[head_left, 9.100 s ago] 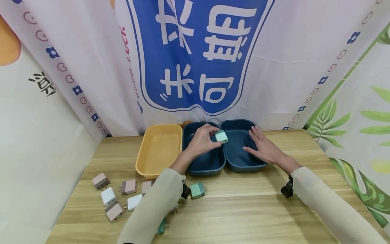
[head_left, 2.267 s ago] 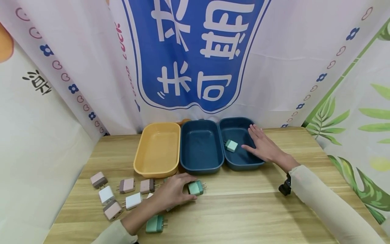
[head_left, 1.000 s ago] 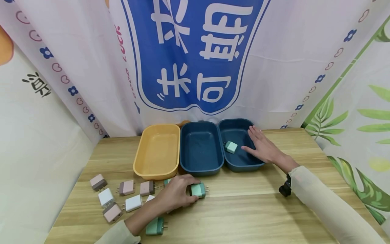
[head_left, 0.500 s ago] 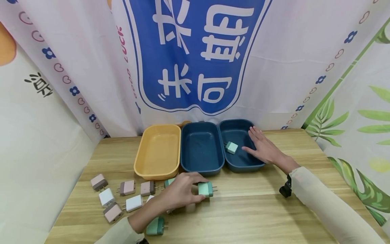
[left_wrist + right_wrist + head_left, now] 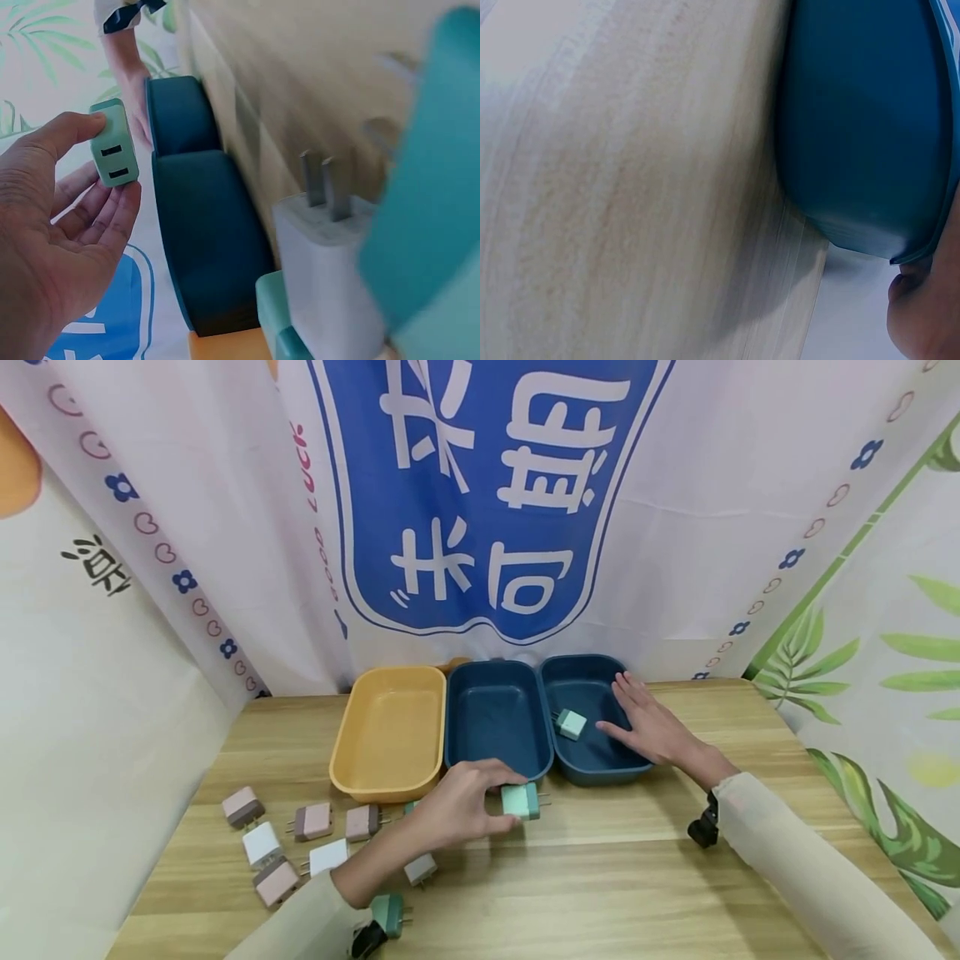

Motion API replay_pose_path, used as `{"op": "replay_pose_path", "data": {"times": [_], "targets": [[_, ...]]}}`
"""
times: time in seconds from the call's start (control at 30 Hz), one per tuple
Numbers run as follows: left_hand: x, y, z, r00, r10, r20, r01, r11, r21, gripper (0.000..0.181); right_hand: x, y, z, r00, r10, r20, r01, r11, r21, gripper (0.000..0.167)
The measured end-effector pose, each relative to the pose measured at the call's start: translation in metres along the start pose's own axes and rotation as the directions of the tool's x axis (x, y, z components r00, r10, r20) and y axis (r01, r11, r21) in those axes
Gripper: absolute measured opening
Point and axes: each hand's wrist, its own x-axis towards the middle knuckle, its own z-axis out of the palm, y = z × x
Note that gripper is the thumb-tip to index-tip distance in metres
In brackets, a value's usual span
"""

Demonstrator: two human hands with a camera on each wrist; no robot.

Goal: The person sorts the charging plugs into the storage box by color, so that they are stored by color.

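My left hand (image 5: 459,803) pinches a green USB charger (image 5: 517,802) between thumb and fingers, just in front of the middle blue bin (image 5: 497,718). Two USB slots face the camera on that charger (image 5: 115,146) in the left wrist view. Fingers spread, my right hand (image 5: 654,727) rests over the right side of the right blue bin (image 5: 588,681). Inside this bin lies another green charger (image 5: 572,724), its prongs pointing left. Part of the right hand (image 5: 926,315) shows at the bin's corner in the right wrist view.
A yellow bin (image 5: 393,727) adjoins the middle blue bin on the left. Pink chargers (image 5: 312,821), white chargers (image 5: 262,843) and a green charger (image 5: 387,916) lie scattered on the wooden table (image 5: 600,877) at left. My left forearm partly covers some. A printed curtain (image 5: 675,527) hangs behind.
A green charger that the left hand held over the bins earlier now lies in the right blue bin. The left hand has since gripped another from the table and moved it right and toward the bins.
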Motion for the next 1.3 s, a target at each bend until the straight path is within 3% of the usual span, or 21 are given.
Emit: {"op": "replay_pose_path", "data": {"times": [0.47, 0.8, 1.3], "targets": [[0.037, -0.007, -0.001, 0.997, -0.001, -0.077, 0.000, 1.000, -0.024, 0.043, 0.000, -0.001, -0.001, 1.000, -0.004, 0.013, 0.004, 1.000, -0.025, 0.093], [0.057, -0.009, 0.001, 0.994, 0.011, -0.113, -0.009, 1.000, 0.013, 0.043, -0.001, 0.000, -0.001, 1.000, 0.000, 0.017, 0.001, 1.000, -0.024, 0.092], [0.088, -0.013, 0.004, 0.987, -0.074, -0.139, 0.073, 0.997, -0.013, 0.043, -0.001, -0.001, -0.001, 1.000, -0.002, -0.003, 0.002, 1.000, -0.004, 0.093]]}}
